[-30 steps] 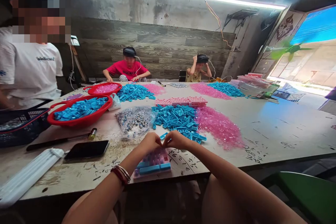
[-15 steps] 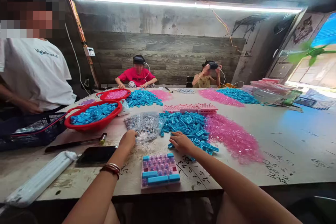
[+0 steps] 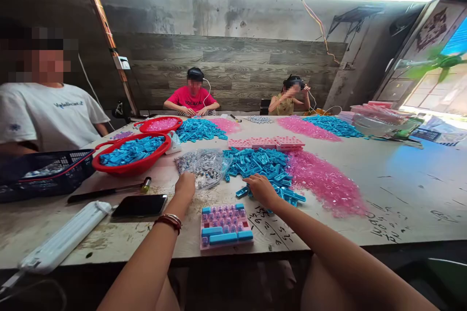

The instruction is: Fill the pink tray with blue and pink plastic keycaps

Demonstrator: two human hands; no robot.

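My left hand (image 3: 185, 185) is curled at the near left edge of a clear plastic bag (image 3: 204, 167) of small grey and white parts. Its fingertips are hidden, so what it holds does not show. Over the near edge of a heap of blue plastic pieces (image 3: 260, 161) is my right hand (image 3: 260, 189), index finger stretched out to the left, with no piece visibly gripped. Between my forearms lies a pink keyboard-like panel (image 3: 226, 226) bearing blue bars and clear purple keys. A heap of clear pink pieces (image 3: 323, 182) adjoins the blue ones.
Stacked pink panels (image 3: 268, 143) lie behind the blue heap. To the left are a red basket (image 3: 127, 170) of blue pieces, a dark crate (image 3: 69, 182), a hammer (image 3: 109, 189), a phone (image 3: 140, 205) and a white power strip (image 3: 65, 238). Three other people are around the table.
The view has tilted down and shifted slightly. My left hand stays by the bag; my right hand moves slightly over the blue pieces, its index finger now more extended. The person at left has lowered.
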